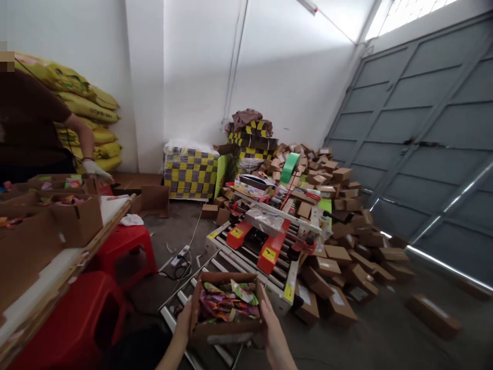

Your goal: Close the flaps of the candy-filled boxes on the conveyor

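Note:
Between my two hands is an open cardboard box [227, 336] full of small shiny candy packets [231, 302] in purple, red and green. My left hand [185, 321] presses against the box's left side, and my right hand [269, 316] lies along its right side. Under and beyond the box runs a roller conveyor [221, 263]. At its far end stands a carton sealing machine [265, 231] with orange guides and a roll of green tape [289, 167] on top. My fingertips are partly hidden by the box sides.
Many closed cardboard boxes [339, 254] lie heaped behind and right of the machine. On the left, a table [111, 210] bears open cartons [82, 218], with red stools [92, 303] beside it. A co-worker's gloved hand [96, 169] reaches over it. A power strip [180, 256] lies on the floor.

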Motion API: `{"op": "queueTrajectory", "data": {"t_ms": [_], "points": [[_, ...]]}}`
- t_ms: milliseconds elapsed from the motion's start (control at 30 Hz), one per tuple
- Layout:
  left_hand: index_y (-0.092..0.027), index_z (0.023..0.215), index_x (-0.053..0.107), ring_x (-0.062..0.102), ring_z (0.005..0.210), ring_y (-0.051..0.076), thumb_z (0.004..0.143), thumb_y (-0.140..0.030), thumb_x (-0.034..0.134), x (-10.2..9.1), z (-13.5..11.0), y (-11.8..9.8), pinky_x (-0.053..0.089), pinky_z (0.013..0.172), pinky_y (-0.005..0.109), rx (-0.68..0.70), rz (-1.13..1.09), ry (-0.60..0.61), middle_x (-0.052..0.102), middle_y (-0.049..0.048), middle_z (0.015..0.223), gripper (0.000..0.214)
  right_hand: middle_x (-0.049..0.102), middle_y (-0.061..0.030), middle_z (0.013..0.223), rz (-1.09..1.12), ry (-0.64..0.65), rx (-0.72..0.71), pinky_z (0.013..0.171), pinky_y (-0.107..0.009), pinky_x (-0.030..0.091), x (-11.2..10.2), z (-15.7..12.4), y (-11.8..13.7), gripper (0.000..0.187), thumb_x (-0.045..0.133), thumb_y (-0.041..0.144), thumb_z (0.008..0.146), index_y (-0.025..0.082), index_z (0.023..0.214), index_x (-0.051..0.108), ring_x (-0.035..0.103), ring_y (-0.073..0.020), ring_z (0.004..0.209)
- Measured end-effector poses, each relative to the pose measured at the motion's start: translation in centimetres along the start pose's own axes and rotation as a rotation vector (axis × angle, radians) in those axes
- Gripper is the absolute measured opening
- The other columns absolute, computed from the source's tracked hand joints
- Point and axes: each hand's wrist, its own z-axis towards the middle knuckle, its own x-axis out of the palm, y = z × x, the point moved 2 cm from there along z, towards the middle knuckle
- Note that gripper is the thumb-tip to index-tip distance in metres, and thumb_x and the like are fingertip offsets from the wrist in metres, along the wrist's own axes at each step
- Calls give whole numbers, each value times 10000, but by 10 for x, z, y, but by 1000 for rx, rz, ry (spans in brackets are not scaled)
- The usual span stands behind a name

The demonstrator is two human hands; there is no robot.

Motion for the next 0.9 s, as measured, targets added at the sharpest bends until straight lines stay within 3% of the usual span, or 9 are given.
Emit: {"op": "queueTrajectory", "data": {"t_ms": [100,200,300,400,500,633,700,800,900], "points": [[-205,876,681,538,1120,297,701,-568,613,18,-9,-4,394,1010,466,123,25,-53,638,101,1064,408,455,-41,1401,-242,-135,-134,1079,-390,328,-28,8,-1,729,611,660,686,243,1280,547,362,-269,1324],[-220,964,692,577,1054,253,767,-520,568,20,-21,-28,441,962,404,377,134,38,646,90,1073,379,593,-115,1246,-542,-187,-296,1000,-419,416,-37,8,3,650,586,643,714,192,1180,633,503,-307,1193],[-241,946,721,615,967,225,844,-489,497,16,-27,-53,481,885,347,454,291,333,683,84,1006,350,618,-130,1186,-777,59,-418,944,-409,462,-29,7,17,582,629,614,692,213,1111,679,559,-309,1114],[-263,1028,706,592,1017,225,897,-549,336,13,-22,-73,453,910,348,467,367,656,669,85,1091,486,608,-133,1176,-959,356,-387,938,-386,459,-16,11,35,615,680,592,658,220,1148,658,566,-295,1090],[-258,1103,667,557,1043,239,837,-595,440,15,-13,-83,430,924,346,515,438,857,637,88,1144,486,637,-112,1031,-1078,452,-300,854,-335,475,-5,25,43,441,630,532,738,215,1033,710,593,-250,979],[-189,825,679,578,888,226,789,-321,587,31,-5,-73,453,844,349,481,571,684,660,74,879,165,620,-62,806,-1172,242,-240,720,-295,470,-1,50,34,200,639,380,722,191,694,700,593,-207,778],[-181,879,639,580,927,236,756,-215,575,40,-4,-61,453,863,379,451,566,526,644,79,930,143,622,-57,812,-1224,156,-242,718,-300,468,0,55,26,121,651,308,690,187,680,657,594,-214,784],[-172,1263,447,409,1254,321,668,-191,632,47,4,-45,352,1010,494,446,553,251,469,160,1316,624,642,-101,982,-1370,-13,-298,788,-382,463,5,50,18,197,624,261,702,193,883,659,595,-284,928],[-150,1421,194,208,1383,338,636,-204,662,50,19,-38,233,1091,530,454,521,315,232,200,1483,916,547,-142,1272,-1498,-119,-436,927,-467,394,20,37,14,456,544,156,735,196,1188,577,503,-333,1157]]}}
